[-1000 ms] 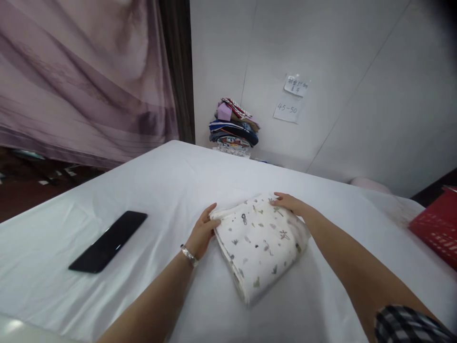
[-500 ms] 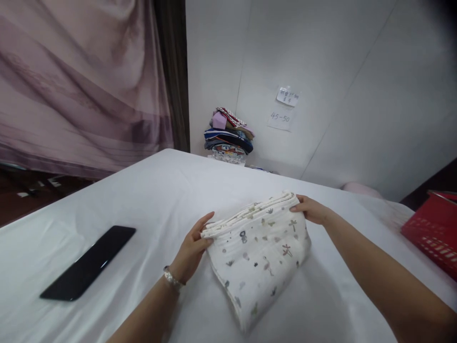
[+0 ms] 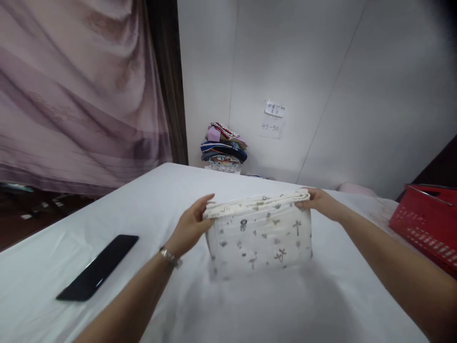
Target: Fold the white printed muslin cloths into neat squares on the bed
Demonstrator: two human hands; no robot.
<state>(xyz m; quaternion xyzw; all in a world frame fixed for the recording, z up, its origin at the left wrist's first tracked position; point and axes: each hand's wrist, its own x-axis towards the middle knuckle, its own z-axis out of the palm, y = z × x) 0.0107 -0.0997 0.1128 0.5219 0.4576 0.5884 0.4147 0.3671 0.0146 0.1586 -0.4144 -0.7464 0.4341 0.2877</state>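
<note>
A white muslin cloth [image 3: 259,233], printed with small palm trees, flamingos and other motifs, is folded into several layers and held up by its top edge. My left hand [image 3: 191,224], with a bracelet at the wrist, pinches its left top corner, thumb in front. At the right top corner my right hand [image 3: 317,202] grips the layers between thumb and fingers. The cloth's lower part hangs towards me over the white-covered table [image 3: 160,190]; its bottom edge is blurred.
On the table's left lies a black phone-like slab [image 3: 98,269]. A red basket [image 3: 424,224] stands at the right edge. Behind the table, a pile of folded fabrics [image 3: 224,147] rests against the wall, near paper notes [image 3: 271,119]. A pink curtain [image 3: 82,95] hangs at left.
Both hands have lifted and straightened the cloth; its lower point, which trailed towards me, now hangs as a squarer panel. The camera view has shifted slightly.
</note>
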